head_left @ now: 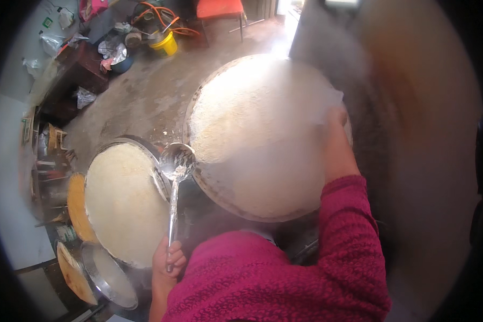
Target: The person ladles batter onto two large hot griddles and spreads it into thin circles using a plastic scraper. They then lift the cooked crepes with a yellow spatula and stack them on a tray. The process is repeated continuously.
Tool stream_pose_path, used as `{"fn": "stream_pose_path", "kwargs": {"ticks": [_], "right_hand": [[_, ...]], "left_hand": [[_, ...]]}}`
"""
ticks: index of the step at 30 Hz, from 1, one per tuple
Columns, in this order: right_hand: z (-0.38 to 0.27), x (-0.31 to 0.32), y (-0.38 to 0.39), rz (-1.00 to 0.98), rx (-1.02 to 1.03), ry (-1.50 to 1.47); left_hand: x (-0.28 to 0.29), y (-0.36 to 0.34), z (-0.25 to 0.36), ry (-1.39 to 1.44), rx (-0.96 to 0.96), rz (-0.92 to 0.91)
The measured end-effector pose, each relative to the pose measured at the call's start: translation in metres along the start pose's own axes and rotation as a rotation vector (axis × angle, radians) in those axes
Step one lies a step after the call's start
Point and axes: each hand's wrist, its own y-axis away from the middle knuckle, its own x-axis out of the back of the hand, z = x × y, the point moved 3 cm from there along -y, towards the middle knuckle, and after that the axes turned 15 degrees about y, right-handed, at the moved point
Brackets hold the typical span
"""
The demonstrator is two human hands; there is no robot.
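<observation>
My left hand (168, 257) is closed round the handle of a metal ladle (173, 214). The ladle's bowl, smeared with pale batter, is raised between two large rounds. At right of centre lies a wide round griddle (209, 185) bearing a pale, thin layer (241, 112), with steam drifting over it. My right hand (335, 117) reaches to the griddle's right side, fingers closed at a whitish piece (334, 97); steam and blur hide what that is. A second round of pale, smooth food or batter (124, 204) sits in a rimmed vessel at the left.
Round wooden boards (76, 271) and a metal basin (110, 276) stand at lower left. On the far floor are a yellow bucket (166, 45), an orange hose (155, 9) and a red chair (219, 7). A dark red cabinet (83, 67) lines the left wall.
</observation>
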Motion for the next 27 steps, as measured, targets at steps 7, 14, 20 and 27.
{"fn": "stream_pose_path", "kwargs": {"ticks": [7, 14, 20, 27], "right_hand": [[0.077, 0.072, 0.026, -0.263, 0.117, -0.32], [0.039, 0.094, 0.051, 0.193, 0.49, 0.441], [0.005, 0.05, 0.139, 0.165, 0.886, 0.747], [0.078, 0.113, 0.152, 0.126, 0.508, 0.479]], "left_hand": [[0.038, 0.004, 0.008, 0.146, 0.075, -0.044], [0.059, 0.033, 0.001, 0.034, 0.086, -0.025], [0.09, 0.036, 0.007, 0.04, 0.142, -0.064], [0.139, 0.024, 0.022, -0.121, 0.18, 0.024]]}}
